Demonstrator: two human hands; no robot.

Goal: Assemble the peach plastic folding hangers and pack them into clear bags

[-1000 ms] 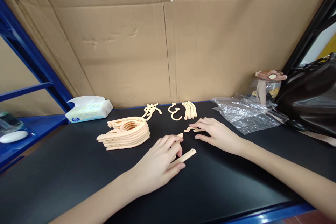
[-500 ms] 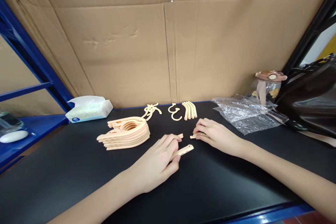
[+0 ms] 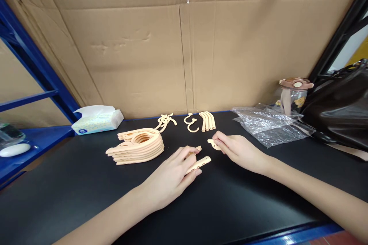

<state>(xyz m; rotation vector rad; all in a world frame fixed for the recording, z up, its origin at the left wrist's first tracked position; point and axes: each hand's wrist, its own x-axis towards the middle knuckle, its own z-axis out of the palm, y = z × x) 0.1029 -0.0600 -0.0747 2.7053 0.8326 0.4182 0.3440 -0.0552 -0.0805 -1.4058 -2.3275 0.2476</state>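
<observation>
My left hand (image 3: 175,172) is closed around a beige plastic hanger arm (image 3: 199,164), whose holed, slotted end sticks out past the fingers. A second beige piece (image 3: 198,149) shows beyond my left index finger, mostly hidden. Just to the right, my right hand (image 3: 234,148) pinches a small beige hanger piece (image 3: 214,144) with a hole in its rounded end; the fingers cover the rest of it. The two hands are apart. Left of them lies a stack of beige folding hangers (image 3: 138,148).
Behind the hands lie a loose pile of thin beige parts (image 3: 166,121), two hooks (image 3: 193,125) and several curved strips (image 3: 207,121). A tissue pack (image 3: 97,120) stands far left. At right are clear plastic bags (image 3: 267,126), a bottle (image 3: 296,93) and a black bag (image 3: 339,103).
My right hand has lifted and turned its hanger piece, so the holed end shows now. My left hand has stayed nearly in place, its hanger arm slightly rotated and its thumb straighter.
</observation>
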